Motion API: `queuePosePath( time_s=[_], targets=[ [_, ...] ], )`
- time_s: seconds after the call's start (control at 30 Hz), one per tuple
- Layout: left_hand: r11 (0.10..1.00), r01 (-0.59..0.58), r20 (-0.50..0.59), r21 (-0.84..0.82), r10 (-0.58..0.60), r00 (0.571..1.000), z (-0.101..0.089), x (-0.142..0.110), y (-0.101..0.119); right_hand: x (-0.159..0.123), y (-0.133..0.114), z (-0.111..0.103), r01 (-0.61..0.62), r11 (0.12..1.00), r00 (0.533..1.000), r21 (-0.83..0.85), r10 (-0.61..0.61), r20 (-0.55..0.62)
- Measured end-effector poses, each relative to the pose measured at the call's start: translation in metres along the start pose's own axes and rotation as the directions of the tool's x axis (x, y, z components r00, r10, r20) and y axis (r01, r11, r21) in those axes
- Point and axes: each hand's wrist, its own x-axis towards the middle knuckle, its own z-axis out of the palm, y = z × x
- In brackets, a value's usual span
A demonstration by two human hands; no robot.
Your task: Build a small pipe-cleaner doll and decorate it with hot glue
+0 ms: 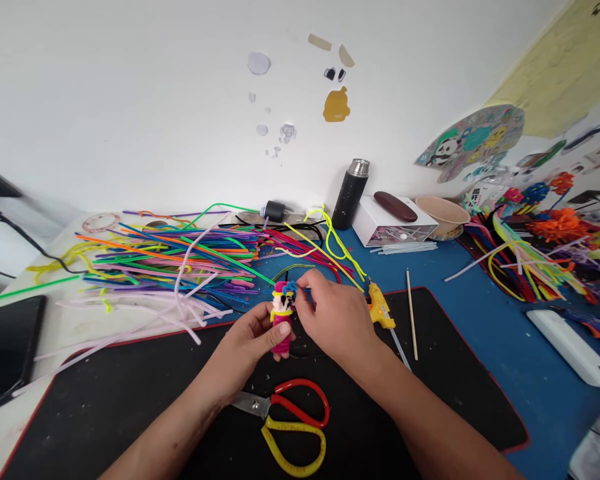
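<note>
My left hand (257,333) is closed round the lower part of a small pipe-cleaner doll (281,320), its thumb pressed on the magenta body. The doll stands upright, with yellow trim, a pale face and black marks. At its top, my right hand (333,313) pinches a blue curled piece of pipe cleaner (291,287) between thumb and forefinger. That piece touches the doll's head; whether it is fastened there I cannot tell. Below the hands lie scissors (300,421) with one red and one yellow handle, their blades partly hidden by my left wrist.
A black mat (455,373) lies under the hands. Pipe cleaners (165,257) are heaped at the left. Right of my right hand are a yellow glue gun (380,307) and a wooden stick (411,317). Behind stand a black flask (351,195) and a white box (393,223).
</note>
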Motion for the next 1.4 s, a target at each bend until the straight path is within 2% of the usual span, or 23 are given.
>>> queuePosePath(
  time_s=[0.3, 0.83, 1.13, 1.4],
  targets=[
    [1.0, -0.017, -0.009, 0.008, 0.017, 1.0, 0.0, -0.001, 0.002, -0.002, -0.002, -0.005, -0.009, 0.999, 0.998, 0.05, 0.005, 0.069],
    [0.999, 0.016, -0.001, -0.031, -0.016, 1.0, 0.0, 0.0, 0.005, -0.004, 0.004, -0.011, -0.012, 0.98, 0.998, 0.199, 0.0, 0.064],
    [0.991, 0.074, 0.009, -0.115, -0.073, 0.997, -0.002, -0.001, 0.004, -0.003, 0.004, -0.016, -0.045, 0.97, 0.997, 0.237, 0.027, 0.077],
    [0.965, 0.118, 0.056, -0.234, -0.107, 0.993, -0.002, -0.003, 0.005, -0.003, 0.007, -0.015, -0.075, 0.932, 0.996, 0.356, 0.055, 0.064]
  ],
)
